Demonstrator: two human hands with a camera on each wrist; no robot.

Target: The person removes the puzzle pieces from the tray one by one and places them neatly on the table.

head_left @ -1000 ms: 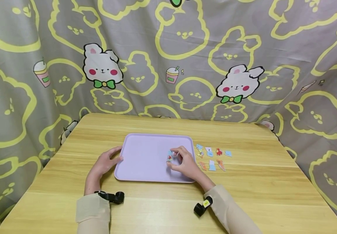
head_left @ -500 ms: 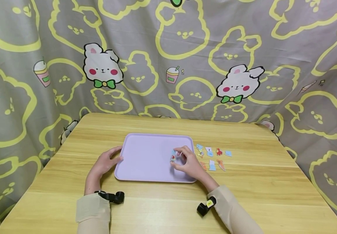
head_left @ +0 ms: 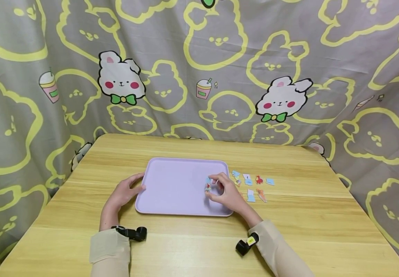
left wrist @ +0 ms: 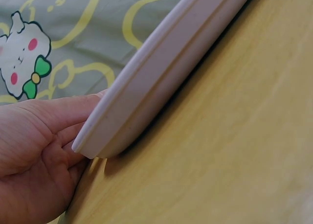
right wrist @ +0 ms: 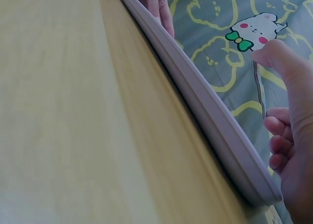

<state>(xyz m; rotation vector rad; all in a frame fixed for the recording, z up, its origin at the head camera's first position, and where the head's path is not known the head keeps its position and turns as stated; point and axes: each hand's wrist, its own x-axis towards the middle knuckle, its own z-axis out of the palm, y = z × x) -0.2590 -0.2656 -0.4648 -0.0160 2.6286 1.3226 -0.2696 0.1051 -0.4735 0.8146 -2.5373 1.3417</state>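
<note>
Above the right part of a lilac tray (head_left: 175, 192), my right hand (head_left: 228, 194) pinches a small puzzle piece (head_left: 208, 185) with blue and red print between thumb and fingertips. The right wrist view shows this thin piece (right wrist: 259, 87) edge-on and upright, raised over the tray rim (right wrist: 210, 121). My left hand (head_left: 125, 192) holds the tray's left edge. In the left wrist view its thumb reaches over the rim (left wrist: 142, 82) and the other fingers curl in beside and below the corner; their tips are hidden.
Right of the tray, several colourful puzzle pieces (head_left: 251, 195) lie in two rows on the wooden table (head_left: 306, 231). My right hand partly covers the lower left one. A patterned curtain (head_left: 172, 46) hangs around the table's back and sides.
My right hand has moved a little to the right with the puzzle piece, over the tray. The left hand and the tray have stayed in place.
</note>
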